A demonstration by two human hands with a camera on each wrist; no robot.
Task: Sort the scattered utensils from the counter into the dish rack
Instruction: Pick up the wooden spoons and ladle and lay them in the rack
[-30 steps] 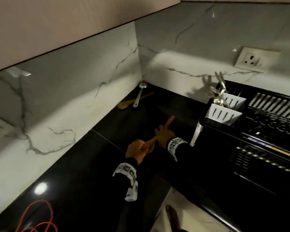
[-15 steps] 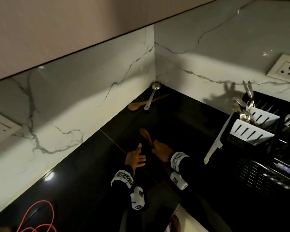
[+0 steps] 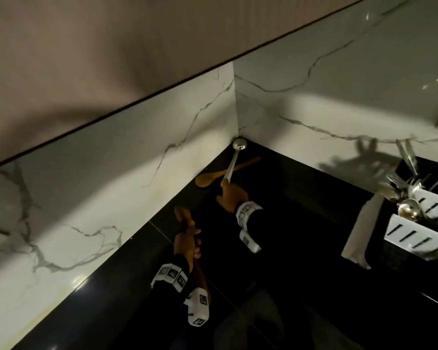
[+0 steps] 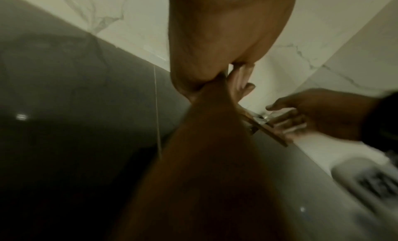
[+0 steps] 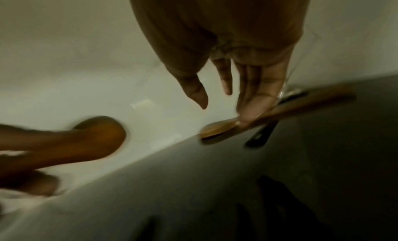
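Left hand [image 3: 187,245] grips a wooden spatula [image 3: 183,215]; right hand [image 3: 232,194], fingers extended, touches the far-corner spoon [image 3: 213,176] beside the ladle [image 3: 234,157].

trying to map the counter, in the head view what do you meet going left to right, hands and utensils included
left hand gripping a wooden spoon → second wooden spoon lying in the corner → right hand at the metal ladle → white cutlery holders of the dish rack

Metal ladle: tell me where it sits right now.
In the head view the metal ladle lies in the far corner of the black counter, bowl against the marble walls, its handle crossing over a wooden spoon; the right hand reaches its handle end.
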